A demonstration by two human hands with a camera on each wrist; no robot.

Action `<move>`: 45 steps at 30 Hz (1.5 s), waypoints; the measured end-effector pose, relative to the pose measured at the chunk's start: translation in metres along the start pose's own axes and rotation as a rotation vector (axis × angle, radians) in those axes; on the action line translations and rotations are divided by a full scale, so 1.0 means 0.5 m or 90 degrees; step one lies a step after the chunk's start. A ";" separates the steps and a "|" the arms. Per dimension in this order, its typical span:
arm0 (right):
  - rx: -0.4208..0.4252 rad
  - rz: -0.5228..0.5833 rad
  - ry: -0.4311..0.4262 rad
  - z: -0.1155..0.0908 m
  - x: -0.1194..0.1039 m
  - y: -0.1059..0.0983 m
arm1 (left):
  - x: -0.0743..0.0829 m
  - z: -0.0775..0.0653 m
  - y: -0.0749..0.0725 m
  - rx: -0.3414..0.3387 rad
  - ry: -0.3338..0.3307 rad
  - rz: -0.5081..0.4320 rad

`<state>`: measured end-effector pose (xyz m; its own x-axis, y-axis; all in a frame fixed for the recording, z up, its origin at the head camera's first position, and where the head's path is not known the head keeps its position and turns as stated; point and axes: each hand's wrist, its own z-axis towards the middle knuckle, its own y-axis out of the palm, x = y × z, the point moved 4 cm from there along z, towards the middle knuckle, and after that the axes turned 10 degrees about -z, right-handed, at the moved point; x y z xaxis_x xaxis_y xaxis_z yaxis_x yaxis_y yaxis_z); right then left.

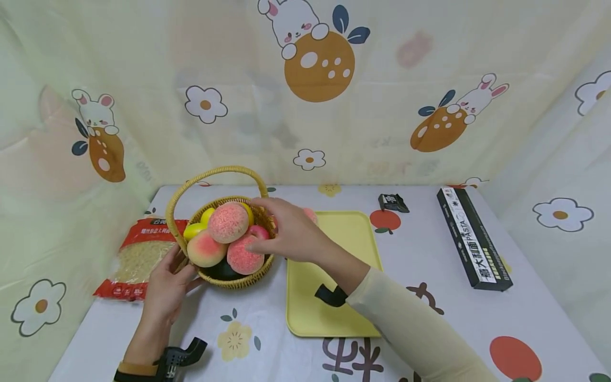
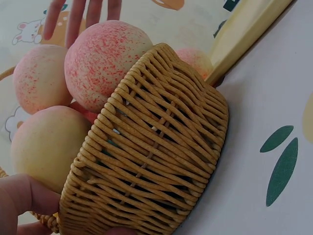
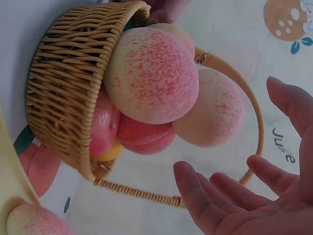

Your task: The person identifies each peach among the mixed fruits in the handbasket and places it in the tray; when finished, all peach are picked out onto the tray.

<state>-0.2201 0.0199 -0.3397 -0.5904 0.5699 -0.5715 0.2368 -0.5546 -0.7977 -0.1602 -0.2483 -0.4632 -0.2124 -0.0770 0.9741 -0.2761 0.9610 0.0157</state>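
Observation:
A wicker basket (image 1: 234, 284) with a tall hoop handle stands on the table, heaped with fruit. Three pink-speckled peaches (image 1: 228, 223) lie on top; yellow fruit (image 1: 194, 231) and a dark green piece (image 1: 220, 270) show around them. My left hand (image 1: 167, 284) grips the basket's near left rim, its thumb (image 2: 41, 196) at the edge beside a peach (image 2: 51, 147). Over the basket's right side reaches my right hand (image 1: 286, 231), fingers spread and holding nothing. In the right wrist view its fingers (image 3: 195, 196) are loosely bent, apart from the peaches (image 3: 151, 76).
Right of the basket lies a yellow tray (image 1: 334, 323), with another peach (image 1: 310, 215) at its far left corner. A red-ended clear bag of pasta (image 1: 143, 260) sits left of the basket. At the right are a small black packet (image 1: 393, 203) and a black pasta box (image 1: 472, 239).

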 end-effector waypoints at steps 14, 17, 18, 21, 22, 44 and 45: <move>-0.045 -0.045 -0.015 0.071 -0.047 0.036 | 0.007 -0.001 0.006 -0.015 0.000 -0.004; -0.045 -0.057 -0.005 0.081 -0.053 0.045 | 0.007 -0.003 0.007 -0.014 -0.001 -0.009; -0.044 -0.062 -0.001 0.084 -0.054 0.048 | 0.007 -0.003 0.007 -0.014 -0.002 -0.010; -0.047 -0.084 0.004 0.093 -0.053 0.055 | 0.007 -0.003 0.006 -0.014 -0.004 -0.011; -0.049 -0.088 0.005 0.095 -0.052 0.058 | 0.007 -0.002 0.006 -0.014 -0.005 -0.011; -0.040 -0.142 0.004 0.110 -0.057 0.093 | 0.010 -0.003 -0.001 -0.008 -0.003 -0.003; -0.041 -0.142 0.003 0.111 -0.057 0.094 | 0.010 -0.003 -0.001 -0.007 -0.003 -0.003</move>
<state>-0.2350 -0.0560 -0.3503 -0.6294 0.6772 -0.3811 0.1497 -0.3756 -0.9146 -0.1596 -0.2488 -0.4580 -0.2149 -0.0833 0.9731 -0.2666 0.9635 0.0236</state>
